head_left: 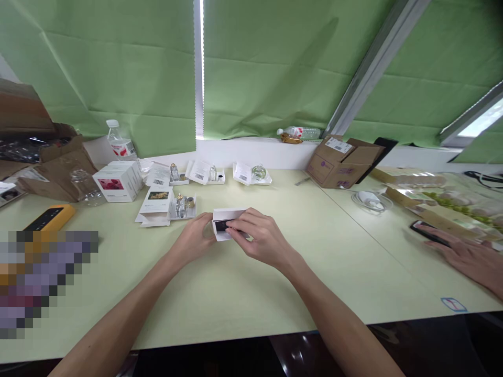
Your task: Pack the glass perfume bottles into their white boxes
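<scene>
From my remote seat I see the left hand (195, 238) gripping the left end of one small white box (223, 237) at the middle of the table (220, 298), while the right hand (260, 235) bends its fingers over the opening, tips at one black insert (220, 225); whether they pinch it I cannot tell. If the left grip loosens while the right fingers press, the box could slip; a crooked pull could tear its flap (228, 213). Beyond, I count one open carton (157, 206) with glass pieces (181, 207), then three open packs (201, 172) in a row, each with a glass bottle (259, 172). Toward the back, one plastic bottle (308, 133) lies on the sill (251, 152).
</scene>
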A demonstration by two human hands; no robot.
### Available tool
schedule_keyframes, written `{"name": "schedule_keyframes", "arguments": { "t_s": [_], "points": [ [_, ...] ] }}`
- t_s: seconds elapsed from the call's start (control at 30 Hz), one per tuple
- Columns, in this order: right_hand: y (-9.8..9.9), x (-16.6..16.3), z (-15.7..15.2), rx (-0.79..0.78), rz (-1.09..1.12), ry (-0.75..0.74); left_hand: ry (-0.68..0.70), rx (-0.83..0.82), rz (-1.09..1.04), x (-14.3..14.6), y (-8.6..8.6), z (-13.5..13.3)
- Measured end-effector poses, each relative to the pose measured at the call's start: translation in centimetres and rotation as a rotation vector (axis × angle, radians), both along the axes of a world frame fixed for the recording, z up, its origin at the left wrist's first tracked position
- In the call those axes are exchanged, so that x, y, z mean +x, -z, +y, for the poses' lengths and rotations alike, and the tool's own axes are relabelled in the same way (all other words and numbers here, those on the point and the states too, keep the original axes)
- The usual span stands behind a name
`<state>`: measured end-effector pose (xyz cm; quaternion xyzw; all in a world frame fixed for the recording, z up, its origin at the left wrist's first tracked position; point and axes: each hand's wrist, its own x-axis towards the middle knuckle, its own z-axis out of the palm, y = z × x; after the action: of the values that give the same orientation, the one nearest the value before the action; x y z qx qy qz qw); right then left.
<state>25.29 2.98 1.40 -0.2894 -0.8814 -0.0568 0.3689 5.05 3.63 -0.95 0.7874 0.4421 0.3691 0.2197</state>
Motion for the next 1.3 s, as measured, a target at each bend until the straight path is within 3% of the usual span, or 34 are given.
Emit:
{"name": "schedule_keyframes", "arguments": {
  "t_s": [0.67, 1.3],
  "points": [
    [0.07, 0.07, -0.09, 0.012, -0.033, 0.032, 0.003, -0.003, 0.007, -0.06, 0.18, 0.13],
    [0.70, 0.06, 0.14, 0.202, 0.027, 0.064, 0.046, -0.070, -0.045, -0.01, -0.28, -0.20]
  ]
}}
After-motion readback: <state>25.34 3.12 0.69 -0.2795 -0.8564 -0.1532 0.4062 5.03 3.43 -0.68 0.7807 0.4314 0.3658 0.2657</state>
